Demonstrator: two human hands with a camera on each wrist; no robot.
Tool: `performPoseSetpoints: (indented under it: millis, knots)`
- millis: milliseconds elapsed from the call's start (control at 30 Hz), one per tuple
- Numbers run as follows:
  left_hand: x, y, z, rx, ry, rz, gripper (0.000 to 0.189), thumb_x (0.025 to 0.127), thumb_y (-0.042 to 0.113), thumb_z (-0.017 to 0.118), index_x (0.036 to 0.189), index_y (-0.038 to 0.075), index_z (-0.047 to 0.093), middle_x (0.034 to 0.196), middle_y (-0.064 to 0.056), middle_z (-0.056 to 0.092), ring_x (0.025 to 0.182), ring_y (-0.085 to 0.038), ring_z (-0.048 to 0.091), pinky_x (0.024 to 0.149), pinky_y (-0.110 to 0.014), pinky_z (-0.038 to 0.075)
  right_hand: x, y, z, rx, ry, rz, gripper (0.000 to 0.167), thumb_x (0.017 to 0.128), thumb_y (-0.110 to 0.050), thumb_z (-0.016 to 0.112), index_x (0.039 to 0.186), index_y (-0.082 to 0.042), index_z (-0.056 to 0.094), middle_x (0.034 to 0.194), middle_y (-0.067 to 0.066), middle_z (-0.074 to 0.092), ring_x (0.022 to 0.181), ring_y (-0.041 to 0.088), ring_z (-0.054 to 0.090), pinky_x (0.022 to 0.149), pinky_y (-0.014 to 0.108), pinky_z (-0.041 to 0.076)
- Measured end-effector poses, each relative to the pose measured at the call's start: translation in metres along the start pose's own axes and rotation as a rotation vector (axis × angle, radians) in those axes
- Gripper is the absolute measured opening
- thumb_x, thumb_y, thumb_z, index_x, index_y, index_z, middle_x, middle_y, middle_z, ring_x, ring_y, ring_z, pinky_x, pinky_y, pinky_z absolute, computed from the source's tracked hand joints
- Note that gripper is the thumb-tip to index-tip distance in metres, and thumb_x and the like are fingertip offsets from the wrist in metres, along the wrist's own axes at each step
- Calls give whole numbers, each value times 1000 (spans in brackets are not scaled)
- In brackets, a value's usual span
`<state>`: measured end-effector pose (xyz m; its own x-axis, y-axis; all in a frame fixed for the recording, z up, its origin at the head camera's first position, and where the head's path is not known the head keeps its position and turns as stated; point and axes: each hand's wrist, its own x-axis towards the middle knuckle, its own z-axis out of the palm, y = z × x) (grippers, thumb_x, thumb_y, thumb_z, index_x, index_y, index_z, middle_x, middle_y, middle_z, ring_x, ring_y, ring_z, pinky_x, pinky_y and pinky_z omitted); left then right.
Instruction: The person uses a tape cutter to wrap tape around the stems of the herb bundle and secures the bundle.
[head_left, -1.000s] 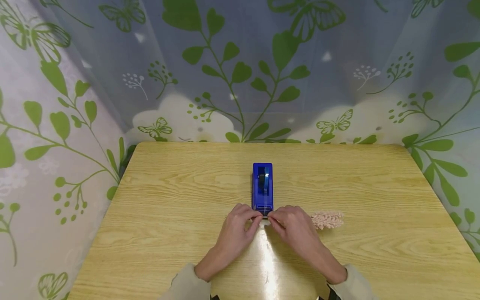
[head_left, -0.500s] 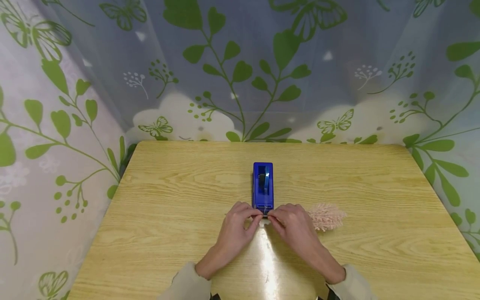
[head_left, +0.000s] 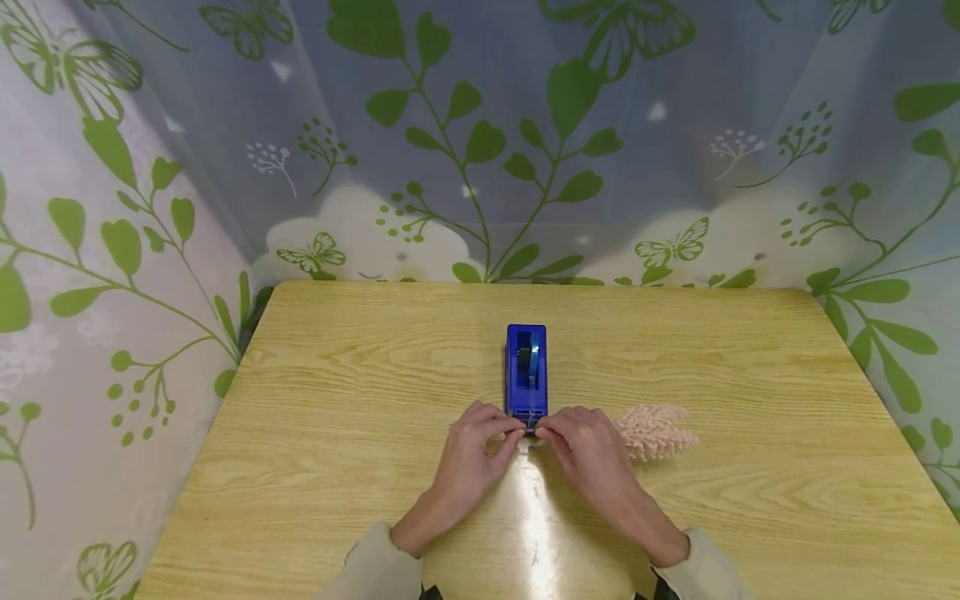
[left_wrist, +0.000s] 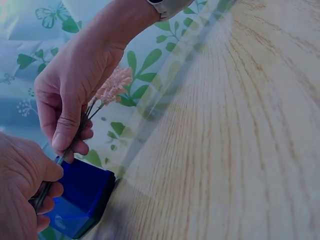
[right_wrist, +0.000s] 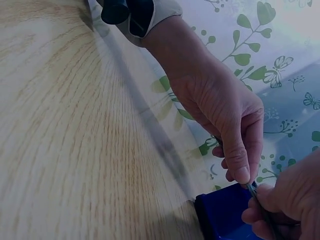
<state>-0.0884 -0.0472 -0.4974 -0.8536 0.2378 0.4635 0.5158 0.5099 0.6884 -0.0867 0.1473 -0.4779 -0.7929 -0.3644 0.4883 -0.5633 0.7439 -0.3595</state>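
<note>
My left hand [head_left: 472, 448] and right hand [head_left: 594, 452] meet at the near end of a blue tape dispenser [head_left: 527, 375]. Thumbs and fingers of both pinch the thin dark stems [left_wrist: 83, 125] of a small bunch of pink dried flowers. The fluffy flower heads [head_left: 655, 432] stick out to the right, past my right hand. In the left wrist view, the stems run through both hands just above the dispenser [left_wrist: 82, 192]. The right wrist view shows the stems [right_wrist: 256, 196] between my fingertips. Whether tape is wrapped on them cannot be made out; the fingers cover that spot.
The dispenser stands lengthwise on a light wood-grain table [head_left: 337, 375]. A patterned curtain [head_left: 480, 142] with green leaves and butterflies closes off the back and sides. Glare lies on the table between my forearms.
The pink flower heads have turned and fanned out wider beside my right hand. Both hands stay at the dispenser's near end, with barely any shift. The dispenser has stayed put.
</note>
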Motion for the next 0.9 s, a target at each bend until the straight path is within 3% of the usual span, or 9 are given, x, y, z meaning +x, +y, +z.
performPoseSetpoints:
  millis: [167,367,533,667,900]
  knots:
    - [0,1,0,-19,3,-6,10,84,-2,84,92,5,82,88,-2,74,86,-15,64,72,-26,56,0,-2,0,-36,-63,19,7,87,-2,82,88,-5,76,80,4,74,69,17,66,67,36,56]
    - [-1,0,1,-19,-2,5,10,87,1,83,96,5,81,90,-2,75,87,-15,65,73,-27,57,1,-1,-2,-30,-65,22,10,87,-2,83,84,-8,75,78,1,72,66,13,61,65,35,53]
    - [-1,0,0,17,-30,17,24,89,1,81,112,8,75,94,-2,74,85,-13,66,71,-26,57,3,-1,-4,-22,-54,0,12,86,-2,83,82,-9,75,76,0,72,63,10,58,64,34,53]
    - [0,-1,0,66,-63,60,31,92,4,79,121,13,75,91,1,70,75,-9,59,64,-20,50,3,0,-4,-21,-46,-12,13,86,-2,84,81,-10,74,75,-1,71,62,8,57,63,33,52]
    - [-2,-6,2,112,-77,118,30,95,7,76,124,16,76,87,4,63,68,-5,46,59,-15,39,3,0,-4,-35,-55,-9,12,86,-3,84,81,-10,75,72,-3,68,60,8,54,62,32,49]
